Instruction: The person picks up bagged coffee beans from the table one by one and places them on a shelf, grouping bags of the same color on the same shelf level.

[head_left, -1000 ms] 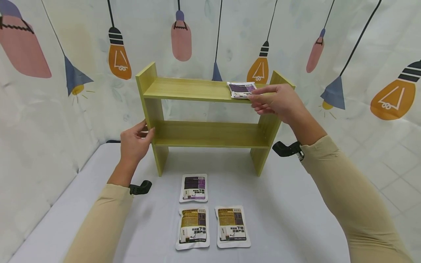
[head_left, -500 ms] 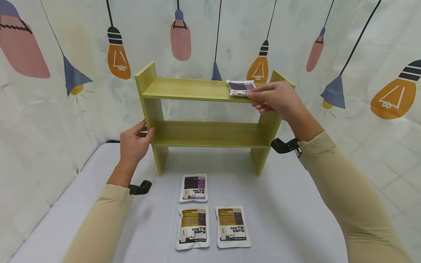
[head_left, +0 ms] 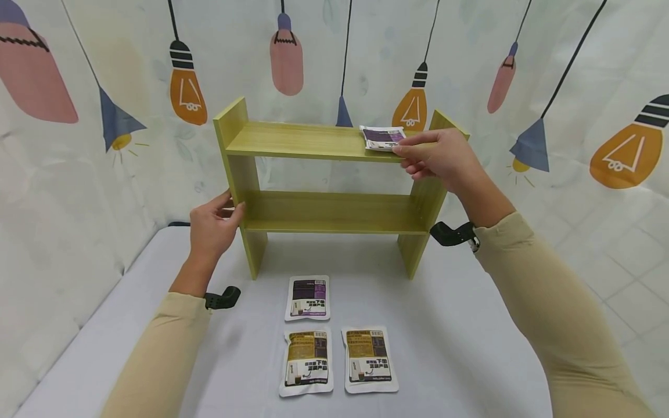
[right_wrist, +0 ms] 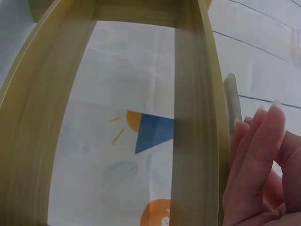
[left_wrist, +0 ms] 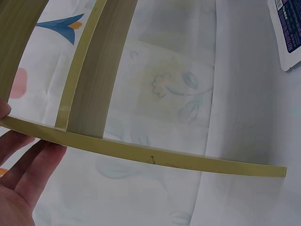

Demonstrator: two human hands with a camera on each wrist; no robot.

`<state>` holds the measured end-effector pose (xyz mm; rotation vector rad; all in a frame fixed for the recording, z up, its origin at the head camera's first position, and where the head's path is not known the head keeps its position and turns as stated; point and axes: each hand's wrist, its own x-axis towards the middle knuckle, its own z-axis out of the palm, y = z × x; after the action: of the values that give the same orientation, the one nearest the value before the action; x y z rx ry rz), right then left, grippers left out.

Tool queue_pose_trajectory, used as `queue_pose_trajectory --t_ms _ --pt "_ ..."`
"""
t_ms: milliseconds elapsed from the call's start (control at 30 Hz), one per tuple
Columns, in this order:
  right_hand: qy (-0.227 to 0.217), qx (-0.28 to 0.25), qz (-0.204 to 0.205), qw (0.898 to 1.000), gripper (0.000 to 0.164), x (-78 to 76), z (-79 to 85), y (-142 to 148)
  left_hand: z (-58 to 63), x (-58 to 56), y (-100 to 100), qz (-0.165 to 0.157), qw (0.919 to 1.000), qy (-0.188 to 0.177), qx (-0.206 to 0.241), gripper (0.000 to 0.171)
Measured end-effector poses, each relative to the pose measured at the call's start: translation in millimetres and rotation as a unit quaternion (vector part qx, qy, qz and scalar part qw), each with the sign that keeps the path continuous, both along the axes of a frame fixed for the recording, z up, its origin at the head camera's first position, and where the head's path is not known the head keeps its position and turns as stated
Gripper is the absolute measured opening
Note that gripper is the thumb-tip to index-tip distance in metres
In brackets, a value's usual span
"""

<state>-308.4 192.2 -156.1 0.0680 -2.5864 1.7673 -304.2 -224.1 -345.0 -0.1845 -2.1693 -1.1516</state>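
A two-tier yellow-green wooden shelf (head_left: 334, 212) stands on the white-covered table. My left hand (head_left: 211, 226) holds the shelf's left side panel; in the left wrist view the thumb tip and the fingers lie on opposite faces of that panel (left_wrist: 169, 158). On the top tier, towards the right, lies a white packet with a purple label (head_left: 383, 138). My right hand (head_left: 439, 157) pinches its near right corner between thumb and fingers. The right wrist view shows the right hand (right_wrist: 256, 174) along the upper board's edge, with only the packet's thin side (right_wrist: 232, 101) visible.
In front of the shelf lie a purple-labelled packet (head_left: 308, 298) and, nearer to me, two brown-labelled packets, one left (head_left: 306, 363) and one right (head_left: 370, 360). A white wall cloth (head_left: 324, 35) with printed lamps hangs behind the shelf.
The right hand and the packet under it have shifted slightly, towards the back of the top tier. The left hand, the shelf and the packets on the table stay in place.
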Motion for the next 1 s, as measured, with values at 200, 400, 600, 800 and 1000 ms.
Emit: queue_pose_trajectory --t_ms 200,400,600,800,1000 --pt "0.039 -0.018 0.008 0.999 0.054 6.8 -6.5 2 -0.2 0.2 -1 0.004 1.0000 0.000 -0.004 0.046" --pt "0.080 -0.054 0.015 0.995 0.057 16.7 -16.3 6 -1.1 -0.3 -3 0.006 1.0000 0.000 -0.007 0.045" --pt "0.098 -0.062 0.031 0.993 0.048 24.5 -31.8 9 -0.4 -0.6 -2 0.007 0.9999 0.000 -0.008 0.045" --pt "0.100 -0.088 0.059 0.989 0.040 31.8 -53.6 9 0.3 -0.6 -1 0.007 1.0000 -0.004 -0.005 0.045" --pt "0.099 -0.122 0.088 0.984 0.037 40.6 -81.0 5 0.0 -0.8 -1 -0.001 1.0000 -0.001 0.006 0.045"
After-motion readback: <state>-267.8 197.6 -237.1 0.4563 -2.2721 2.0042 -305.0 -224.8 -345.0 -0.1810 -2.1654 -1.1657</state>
